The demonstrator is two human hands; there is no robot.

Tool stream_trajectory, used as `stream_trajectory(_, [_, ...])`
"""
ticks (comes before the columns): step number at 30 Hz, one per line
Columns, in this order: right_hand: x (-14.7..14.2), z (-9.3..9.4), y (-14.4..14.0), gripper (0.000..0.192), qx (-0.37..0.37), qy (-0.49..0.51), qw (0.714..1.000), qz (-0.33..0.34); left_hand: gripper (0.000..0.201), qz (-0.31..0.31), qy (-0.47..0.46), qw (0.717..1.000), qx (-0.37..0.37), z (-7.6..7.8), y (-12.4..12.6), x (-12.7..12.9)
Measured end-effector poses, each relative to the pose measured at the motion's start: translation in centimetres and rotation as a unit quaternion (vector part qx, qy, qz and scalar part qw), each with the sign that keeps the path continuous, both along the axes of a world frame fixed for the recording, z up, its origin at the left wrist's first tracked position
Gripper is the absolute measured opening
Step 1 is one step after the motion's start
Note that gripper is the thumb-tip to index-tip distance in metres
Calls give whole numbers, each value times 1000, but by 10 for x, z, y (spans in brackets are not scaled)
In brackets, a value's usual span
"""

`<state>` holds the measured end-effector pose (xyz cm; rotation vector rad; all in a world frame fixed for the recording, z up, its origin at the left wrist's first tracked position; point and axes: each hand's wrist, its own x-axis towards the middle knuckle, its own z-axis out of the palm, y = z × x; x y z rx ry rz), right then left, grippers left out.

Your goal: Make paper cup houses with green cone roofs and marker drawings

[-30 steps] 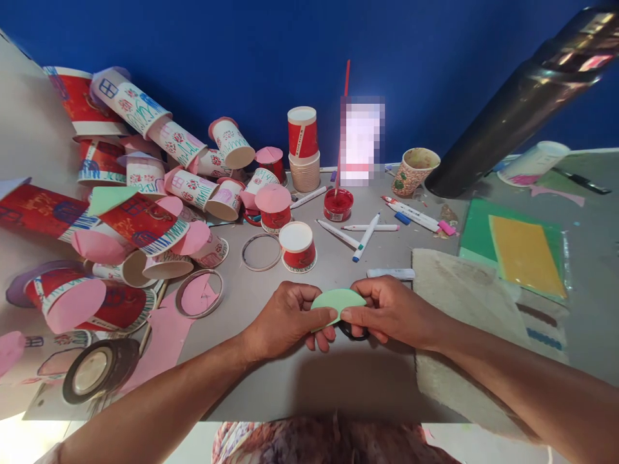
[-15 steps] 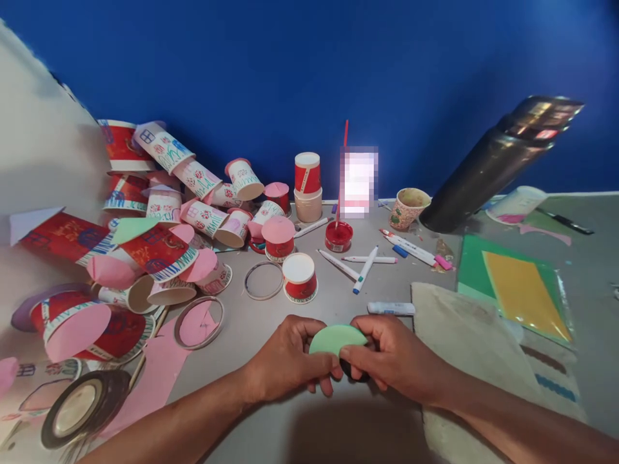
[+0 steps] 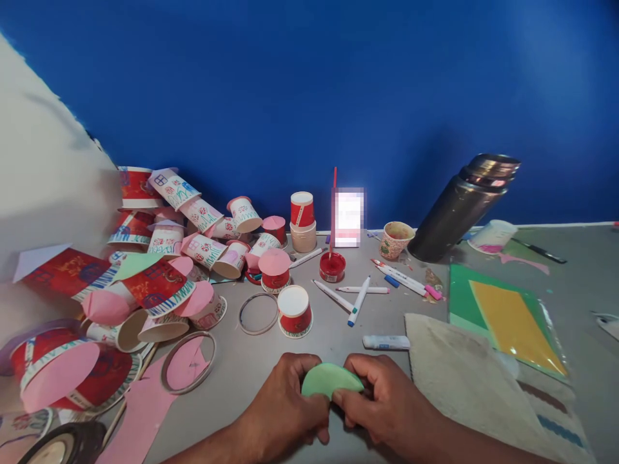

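**Both hands pinching a green paper disc at the near table edge**

Right now the left hand (image 3: pixel 285 412) and the right hand (image 3: pixel 382 403) are meeting low in the view, both pinching a green paper disc (image 3: pixel 330 379) between thumbs and fingertips, just above the grey table (image 3: pixel 333 322). Judging by how it is curving, the disc is looking thin, light and floppy, easy to crease; its rim, where the fingers are gripping now, seems the sensible place to take it.

Just beyond the hands a white glue stick (image 3: pixel 386 342) is lying flat, and a red-and-white paper cup (image 3: pixel 294 311) is standing upside down beside a loose ring (image 3: pixel 258 314). Farther off, markers (image 3: pixel 358 299) are lying crossed near a red paint pot (image 3: pixel 333 267). Decorated cups (image 3: pixel 193 225) are piling up on the left, a dark flask (image 3: pixel 459 206) is standing on the right, with green and yellow sheets (image 3: pixel 503 309) in front of it. No writing is readable; cup prints are too small.
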<state>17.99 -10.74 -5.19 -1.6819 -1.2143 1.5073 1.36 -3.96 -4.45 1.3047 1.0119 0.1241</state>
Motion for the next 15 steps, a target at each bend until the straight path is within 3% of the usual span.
stream_trajectory(2, [1,1,2,20,11,-6,1000,1,18,5,-13,1000,-8,-1,1,0])
stream_trajectory(6, [3,6,4,8,102,-54,993,3,17,21,2,1000,5,-6,1,-1])
stream_trajectory(15, [3,4,3,33,121,-59,990,41,9,8,12,998,57,-11,-5,3])
